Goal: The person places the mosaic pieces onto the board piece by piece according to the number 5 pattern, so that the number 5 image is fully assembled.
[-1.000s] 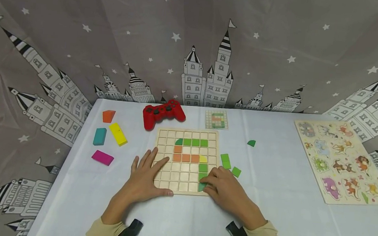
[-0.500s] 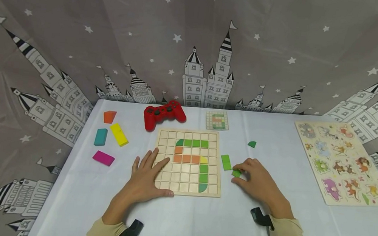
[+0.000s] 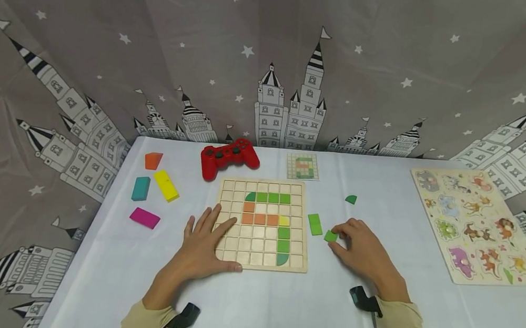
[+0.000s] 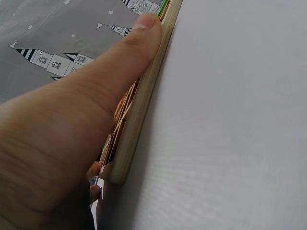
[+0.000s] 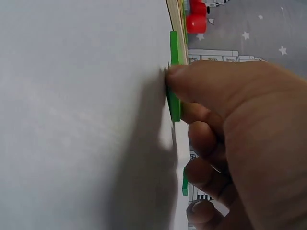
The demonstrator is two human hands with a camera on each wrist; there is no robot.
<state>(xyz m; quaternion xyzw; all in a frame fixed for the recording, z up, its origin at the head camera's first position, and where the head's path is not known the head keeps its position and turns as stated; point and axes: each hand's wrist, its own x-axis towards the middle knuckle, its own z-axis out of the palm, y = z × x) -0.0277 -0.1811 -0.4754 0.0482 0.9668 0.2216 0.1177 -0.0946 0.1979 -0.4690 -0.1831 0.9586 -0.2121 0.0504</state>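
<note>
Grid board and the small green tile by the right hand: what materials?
Grid board: looks like pale unfinished wood, matte; its edge shows a plain light slab in the left wrist view. Small green tile: probably painted wood, flat opaque green, no gloss; could be plastic. The right hand pinches it.

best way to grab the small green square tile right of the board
Pinch the small green tile across two opposite side edges, coming from above. It lies flat and thin on the table, so only its edges offer purchase. The right hand already pinches it this way.

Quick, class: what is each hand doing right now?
Left hand: open, flat on the wooden grid board.
Right hand: pinching the small green square tile.
</note>
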